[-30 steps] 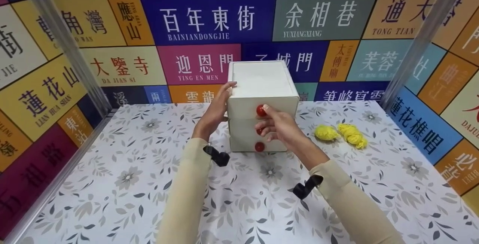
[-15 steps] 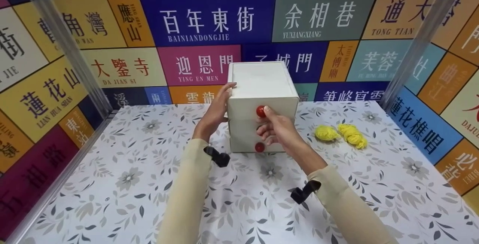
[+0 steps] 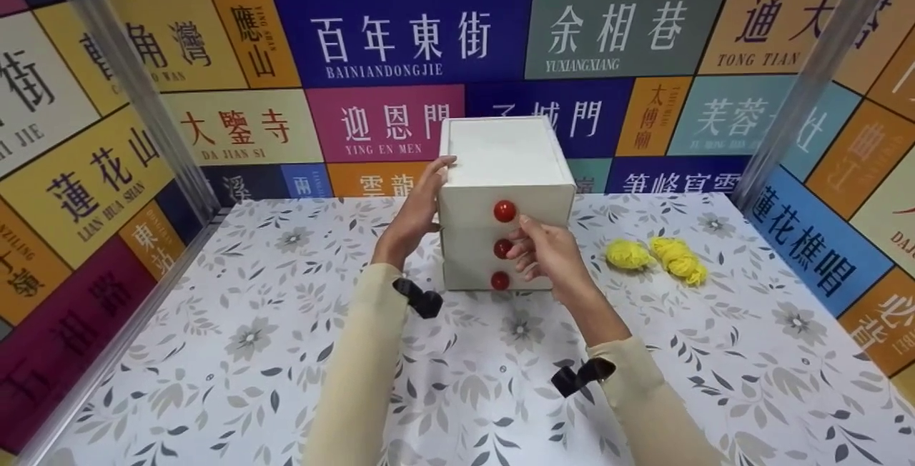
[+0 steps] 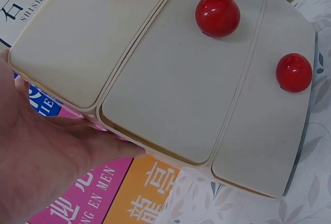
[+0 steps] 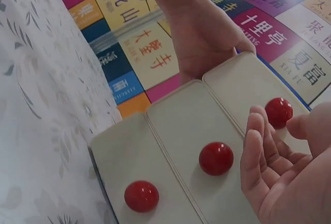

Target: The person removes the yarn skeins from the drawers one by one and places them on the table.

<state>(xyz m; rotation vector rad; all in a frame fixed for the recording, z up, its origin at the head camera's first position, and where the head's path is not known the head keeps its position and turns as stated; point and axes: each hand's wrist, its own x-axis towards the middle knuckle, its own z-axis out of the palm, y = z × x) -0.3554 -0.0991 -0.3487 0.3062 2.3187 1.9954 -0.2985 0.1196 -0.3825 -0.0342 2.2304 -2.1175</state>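
Observation:
A white box of three stacked drawers (image 3: 468, 223) stands upright on the table, all three fronts flush. Each front carries a round red knob: the top knob (image 3: 505, 210), the middle knob (image 3: 502, 248) and the bottom knob (image 3: 500, 280). My left hand (image 3: 414, 212) rests against the box's left side, its fingertips at the top edge. In the left wrist view that hand (image 4: 46, 151) lies along the side, thumb extended. My right hand (image 3: 554, 255) is just right of the knobs, fingers loosely bent and holding nothing. In the right wrist view its thumb (image 5: 302, 128) is close to the top knob (image 5: 279, 113).
Two yellow crumpled bundles (image 3: 678, 260) lie on the table right of the box. A white cloth with grey leaves and flowers (image 3: 250, 341) covers the table. Behind stands a wall of coloured street-name panels (image 3: 400, 33), with clear posts at both corners.
My right hand has come off the top knob and drawn back slightly to the right and down. My left hand stays on the box's side; the drawers look unchanged.

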